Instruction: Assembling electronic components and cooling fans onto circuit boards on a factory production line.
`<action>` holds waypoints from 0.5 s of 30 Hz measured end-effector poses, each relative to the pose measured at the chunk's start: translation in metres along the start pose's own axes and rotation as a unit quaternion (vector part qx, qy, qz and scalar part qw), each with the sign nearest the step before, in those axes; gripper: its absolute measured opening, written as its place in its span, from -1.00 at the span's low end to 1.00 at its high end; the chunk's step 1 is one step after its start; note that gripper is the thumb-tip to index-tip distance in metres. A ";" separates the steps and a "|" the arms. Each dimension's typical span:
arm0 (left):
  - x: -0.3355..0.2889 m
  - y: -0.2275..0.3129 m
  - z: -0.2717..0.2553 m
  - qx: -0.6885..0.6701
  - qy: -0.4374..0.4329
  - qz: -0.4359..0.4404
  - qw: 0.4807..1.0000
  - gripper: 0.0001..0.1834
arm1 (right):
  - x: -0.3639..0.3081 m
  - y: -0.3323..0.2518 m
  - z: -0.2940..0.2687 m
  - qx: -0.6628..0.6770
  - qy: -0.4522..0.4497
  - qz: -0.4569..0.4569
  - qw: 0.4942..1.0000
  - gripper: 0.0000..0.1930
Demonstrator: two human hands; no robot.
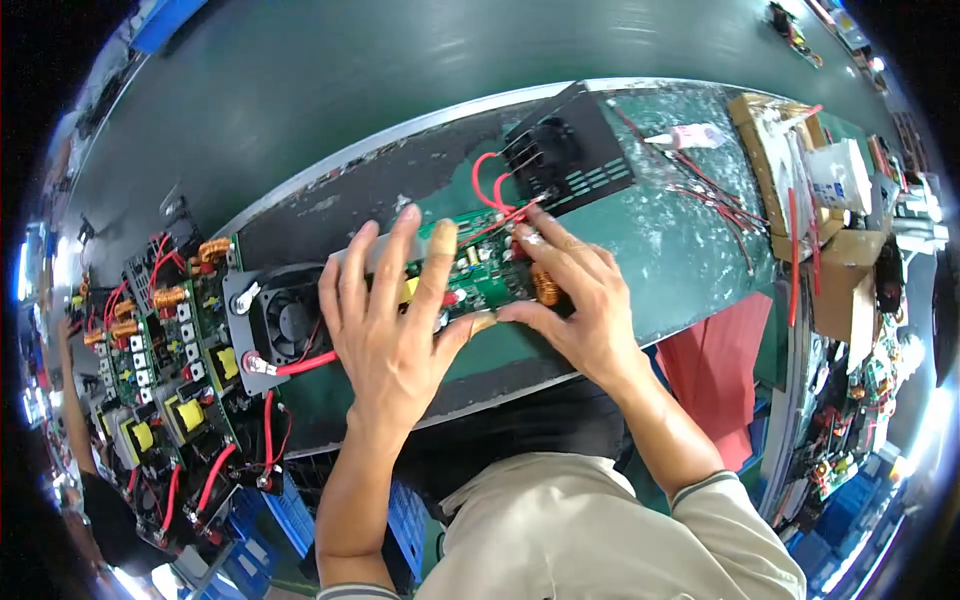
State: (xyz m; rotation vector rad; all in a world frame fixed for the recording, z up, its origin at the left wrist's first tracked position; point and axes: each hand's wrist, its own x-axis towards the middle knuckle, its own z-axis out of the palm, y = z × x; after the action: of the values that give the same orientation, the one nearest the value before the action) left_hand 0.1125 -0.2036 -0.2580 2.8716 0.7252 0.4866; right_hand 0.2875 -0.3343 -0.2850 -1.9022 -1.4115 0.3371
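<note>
A green circuit board (487, 283) with copper coils, yellow parts and a metal strip lies on the bench before me. My left hand (390, 325) reaches across it with fingers spread over its far side and thumb at the near edge, gripping it. At the board's right end, my right hand (590, 295) is closed around it, thumb near and fingers far, beside a copper coil (543, 285). Thin red wires (500, 225) run by the right fingertips. Thick red cables (482, 180) lead to a black vented end panel (575, 150). A fan panel (285, 318) stands left of my left hand.
Several similar boards (165, 350) with red cables crowd the left. At the right lie loose wires (715, 200), a white tube (690, 136) and cardboard boxes (850, 270). Red sheets (715, 370) hang by the near edge. Another person's arm (75, 410) shows far left.
</note>
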 end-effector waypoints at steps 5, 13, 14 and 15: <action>0.004 0.003 -0.003 0.019 0.016 -0.010 1.000 -0.04 | -0.009 -0.001 -0.016 0.148 0.034 0.028 0.988 -0.29; -0.002 0.016 -0.002 -0.006 0.017 -0.048 0.999 0.11 | -0.127 0.081 -0.131 0.276 0.344 0.396 0.806 -0.41; -0.003 0.020 -0.004 -0.004 0.023 -0.041 0.999 0.11 | -0.130 0.095 -0.136 0.292 0.386 0.318 0.815 -0.30; -0.004 0.022 -0.007 0.005 0.038 -0.045 0.998 0.12 | -0.124 0.108 -0.140 0.199 0.399 0.283 0.849 -0.25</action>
State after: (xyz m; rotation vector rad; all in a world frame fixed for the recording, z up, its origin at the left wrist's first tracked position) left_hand 0.1163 -0.2249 -0.2482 2.8291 0.8662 0.5843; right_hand 0.4038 -0.5170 -0.2871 -1.7406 -0.1930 0.0663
